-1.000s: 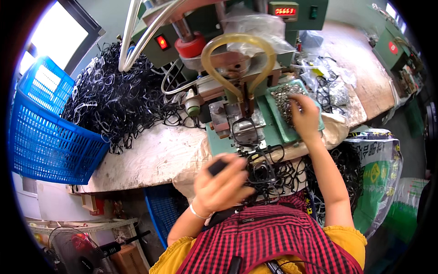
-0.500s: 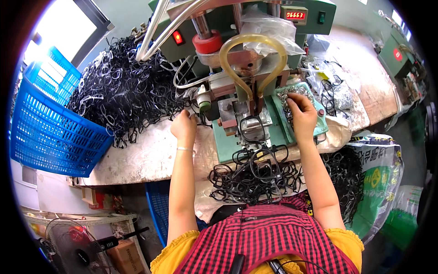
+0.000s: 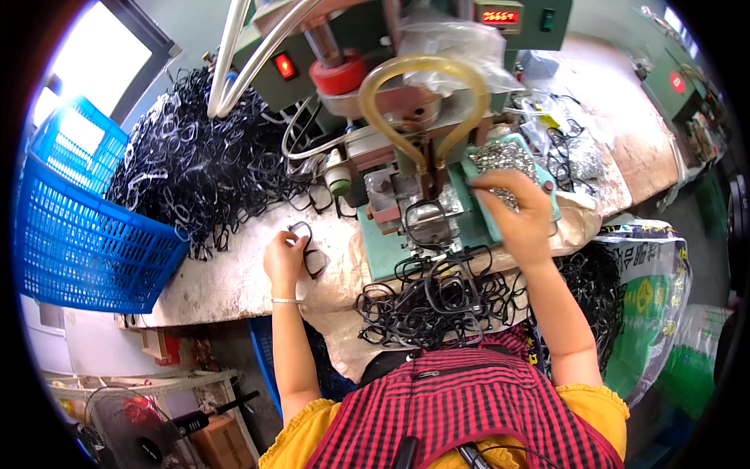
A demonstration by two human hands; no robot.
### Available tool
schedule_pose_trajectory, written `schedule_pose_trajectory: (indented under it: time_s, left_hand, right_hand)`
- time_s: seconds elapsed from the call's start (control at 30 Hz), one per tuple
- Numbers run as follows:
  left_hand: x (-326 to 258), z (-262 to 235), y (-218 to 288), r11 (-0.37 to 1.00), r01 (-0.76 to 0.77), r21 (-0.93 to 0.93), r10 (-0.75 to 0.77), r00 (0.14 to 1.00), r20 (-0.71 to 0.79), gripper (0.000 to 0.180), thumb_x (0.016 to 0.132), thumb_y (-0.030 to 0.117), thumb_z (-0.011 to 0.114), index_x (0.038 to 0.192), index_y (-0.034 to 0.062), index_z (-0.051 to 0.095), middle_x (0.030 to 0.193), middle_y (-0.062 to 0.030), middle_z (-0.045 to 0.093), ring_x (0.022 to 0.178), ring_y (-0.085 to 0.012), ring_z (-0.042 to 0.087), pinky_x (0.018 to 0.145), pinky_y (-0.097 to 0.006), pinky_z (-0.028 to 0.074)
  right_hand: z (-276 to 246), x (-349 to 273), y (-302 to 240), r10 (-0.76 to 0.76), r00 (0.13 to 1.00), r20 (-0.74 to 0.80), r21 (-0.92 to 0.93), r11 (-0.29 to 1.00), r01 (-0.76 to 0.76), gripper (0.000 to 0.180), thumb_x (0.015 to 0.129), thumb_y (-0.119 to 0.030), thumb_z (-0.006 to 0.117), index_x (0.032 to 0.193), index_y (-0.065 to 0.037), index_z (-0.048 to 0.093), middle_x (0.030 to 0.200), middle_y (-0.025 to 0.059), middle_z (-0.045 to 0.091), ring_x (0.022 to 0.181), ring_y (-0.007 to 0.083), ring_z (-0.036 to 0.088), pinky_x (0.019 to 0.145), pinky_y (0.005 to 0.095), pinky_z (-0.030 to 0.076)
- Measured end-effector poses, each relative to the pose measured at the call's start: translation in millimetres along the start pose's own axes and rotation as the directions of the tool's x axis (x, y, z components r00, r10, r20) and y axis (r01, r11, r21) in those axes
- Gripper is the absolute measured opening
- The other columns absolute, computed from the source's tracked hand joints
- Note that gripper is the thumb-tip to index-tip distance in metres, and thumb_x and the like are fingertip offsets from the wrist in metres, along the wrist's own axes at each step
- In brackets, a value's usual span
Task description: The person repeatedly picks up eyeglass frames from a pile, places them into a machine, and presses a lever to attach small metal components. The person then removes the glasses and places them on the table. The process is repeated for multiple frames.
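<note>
My left hand (image 3: 286,258) rests on the cloth-covered bench and grips a black eyeglass frame (image 3: 309,248) lying there, just right of the big heap of black frames (image 3: 195,168). My right hand (image 3: 517,217) hovers over the green tray of small silvery metal parts (image 3: 500,160) with its fingers pinched together; what they hold is too small to tell. Between my hands stands the green press machine (image 3: 406,199) with a black frame (image 3: 426,213) seated on its fixture. A pile of black frames (image 3: 426,301) lies in front of my lap.
A blue plastic basket (image 3: 74,234) stands at the left bench edge. Clear and yellowish hoses (image 3: 422,78) loop over the machine, with a red lamp (image 3: 284,66) behind. Bags with more frames (image 3: 574,152) lie right, a printed sack (image 3: 644,289) hangs beside me, a fan (image 3: 129,426) sits below.
My left hand went from my lap out to the bench and then a little left and nearer, taking hold of a black frame. My right hand stayed at the parts tray.
</note>
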State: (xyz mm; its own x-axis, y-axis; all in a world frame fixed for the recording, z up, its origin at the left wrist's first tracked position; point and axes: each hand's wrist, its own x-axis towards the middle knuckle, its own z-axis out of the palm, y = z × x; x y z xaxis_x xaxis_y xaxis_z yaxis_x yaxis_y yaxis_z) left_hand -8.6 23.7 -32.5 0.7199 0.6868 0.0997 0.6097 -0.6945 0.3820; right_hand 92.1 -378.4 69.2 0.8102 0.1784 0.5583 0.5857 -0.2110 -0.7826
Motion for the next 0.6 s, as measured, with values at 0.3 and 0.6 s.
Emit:
schedule_pose_trajectory:
  time_s: [0.3, 0.6]
  left_hand:
    - [20, 3, -7, 0.964, -0.144, -0.223, 0.208, 0.931, 0.299, 0.025, 0.081, 0.018, 0.081, 0.077, -0.0013, 0.065, 0.06, -0.005, 0.063, 0.053, -0.0125, 0.059, 0.049, -0.029, 0.043]
    - [-60, -77, 104, -0.071, -0.501, -0.863, 0.161, 0.848, -0.505, 0.004, 0.099, 0.002, 0.056, 0.1, 0.001, 0.06, 0.095, -0.0146, 0.07, 0.08, -0.0225, 0.07, 0.082, -0.039, 0.061]
  right_hand:
    - [51, 5, -4, 0.255, 0.965, -0.053, 0.42, 0.883, -0.21, 0.038, 0.082, -0.004, 0.074, 0.117, 0.002, 0.062, 0.099, 0.0056, 0.071, 0.093, 0.0123, 0.066, 0.087, 0.0283, 0.051]
    - [47, 0, -48, 0.337, 0.941, 0.044, 0.569, 0.765, -0.301, 0.047, 0.085, 0.0, 0.07, 0.129, 0.004, 0.053, 0.112, 0.0126, 0.07, 0.109, 0.0181, 0.065, 0.097, 0.0321, 0.048]
